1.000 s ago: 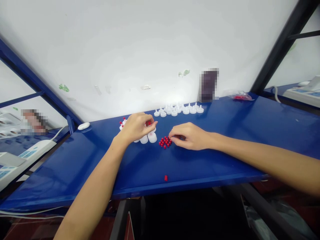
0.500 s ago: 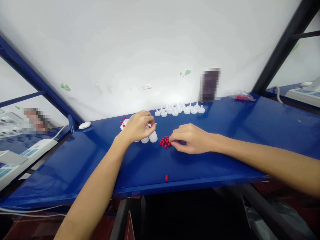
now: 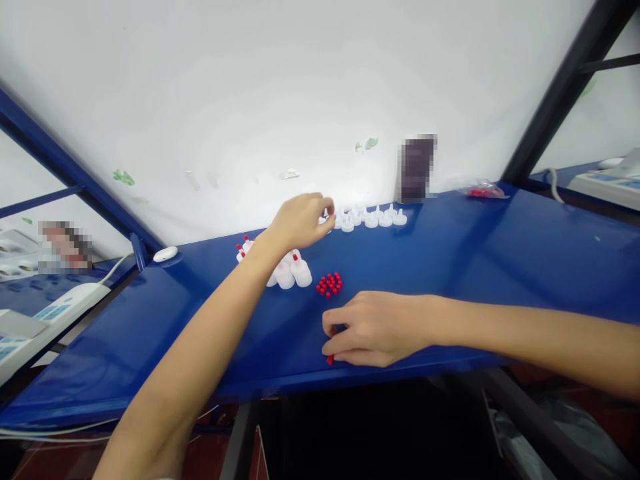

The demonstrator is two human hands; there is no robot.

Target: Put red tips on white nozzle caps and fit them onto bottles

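At the row of white nozzle caps (image 3: 371, 220) by the wall, my left hand (image 3: 303, 221) reaches in with curved fingers and the thumb apart. A white nozzle shows in the gap between them, and no grip on it is visible. Close to the table's front edge, my right hand (image 3: 375, 328) has its fingertips closed on a small red cap (image 3: 330, 360), partly covered by the fingers. Beyond that hand lies a tight cluster of small red caps (image 3: 329, 285). Several white squeeze bottles (image 3: 301, 272) with red tips stand left of the cluster, partly behind my left forearm.
The blue table (image 3: 450, 267) runs along a white wall. A blurred dark object (image 3: 417, 168) leans there, beside a clear bag with red pieces (image 3: 483, 191). A white oval case (image 3: 165, 254) lies at the left, near a power strip (image 3: 75, 310).
My left hand has moved from the bottles up and right to the nozzle caps. My right hand has come from the red cluster towards the front edge, onto the lone red cap.
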